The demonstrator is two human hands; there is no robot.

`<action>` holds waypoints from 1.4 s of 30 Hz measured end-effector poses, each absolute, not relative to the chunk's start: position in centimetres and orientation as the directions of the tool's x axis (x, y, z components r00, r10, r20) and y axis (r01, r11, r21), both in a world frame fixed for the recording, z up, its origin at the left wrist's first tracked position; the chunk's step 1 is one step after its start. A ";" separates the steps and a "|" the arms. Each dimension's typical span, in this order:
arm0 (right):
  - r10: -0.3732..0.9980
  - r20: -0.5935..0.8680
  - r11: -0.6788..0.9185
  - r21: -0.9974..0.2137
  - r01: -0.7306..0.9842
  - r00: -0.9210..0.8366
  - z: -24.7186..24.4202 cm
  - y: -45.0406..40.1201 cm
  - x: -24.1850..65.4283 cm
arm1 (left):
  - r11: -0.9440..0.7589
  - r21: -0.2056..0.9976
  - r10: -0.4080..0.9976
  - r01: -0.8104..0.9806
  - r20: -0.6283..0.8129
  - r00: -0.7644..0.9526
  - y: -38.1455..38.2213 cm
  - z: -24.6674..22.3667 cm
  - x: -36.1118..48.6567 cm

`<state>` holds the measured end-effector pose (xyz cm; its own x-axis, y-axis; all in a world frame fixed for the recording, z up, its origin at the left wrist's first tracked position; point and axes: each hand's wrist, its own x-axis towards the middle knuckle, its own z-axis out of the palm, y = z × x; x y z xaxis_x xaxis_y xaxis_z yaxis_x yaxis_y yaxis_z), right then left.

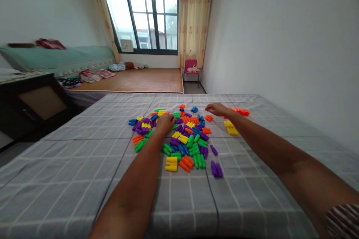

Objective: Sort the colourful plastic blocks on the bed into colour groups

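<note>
A pile of plastic building pieces (193,141) in purple, green, blue, yellow and orange lies spread over the cloth; the pieces look like short tubes joined side by side. My left hand (167,120) is over the far left part of the pile, back up, its fingertips hidden from view. To the right, my right hand (217,109) hovers above the cloth with loosely bent fingers apart and nothing visible in them. Just below it lies an orange piece (208,118), and a blue piece (194,109) sits to its left.
Beyond my right forearm is a group of orange pieces (241,111), with a yellow group (230,128) beside the arm. Purple pieces (217,169) lie nearer me. The grey checked tablecloth (70,179) covers the table. A wall (294,44) stands to the right.
</note>
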<state>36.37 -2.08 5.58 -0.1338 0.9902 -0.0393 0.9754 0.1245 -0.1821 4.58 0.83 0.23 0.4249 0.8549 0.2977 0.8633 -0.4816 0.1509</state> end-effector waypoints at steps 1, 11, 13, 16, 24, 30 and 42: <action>0.982 -0.086 0.143 -0.219 0.965 -0.165 5.7 -2.2 36.7 | -0.484 0.149 0.854 0.862 0.297 0.428 0.8 0.3 4.6; 0.972 -0.032 0.222 -0.202 0.954 -0.233 5.1 -3.6 38.1 | -0.491 0.107 0.850 0.865 0.275 0.448 0.7 0.5 4.4; 0.988 0.085 0.141 -0.202 0.969 -0.126 6.8 -3.0 40.7 | -0.489 0.097 0.852 0.867 0.269 0.450 0.6 0.6 4.4; 0.985 0.168 -0.004 -0.165 0.986 0.032 9.3 -2.2 45.3 | -0.491 0.091 0.851 0.866 0.262 0.455 0.5 0.8 4.4; 0.996 0.037 -0.082 0.006 0.997 0.081 7.5 -2.4 47.4 | -0.484 0.104 0.857 0.869 0.257 0.446 0.4 1.0 4.5; 0.993 -0.028 -0.111 0.063 0.992 0.113 6.1 -1.5 46.5 | -0.470 0.130 0.867 0.873 0.250 0.430 0.5 0.8 4.4; 0.997 0.047 -0.070 0.046 0.996 0.068 6.3 -3.1 45.1 | -0.492 0.316 0.868 0.811 0.253 0.428 1.3 1.0 4.0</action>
<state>45.10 -3.05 6.32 0.0679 0.9966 0.0466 0.9965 -0.0700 0.0461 4.00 1.32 1.01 0.4282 0.8677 0.2525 0.8113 -0.4922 0.3156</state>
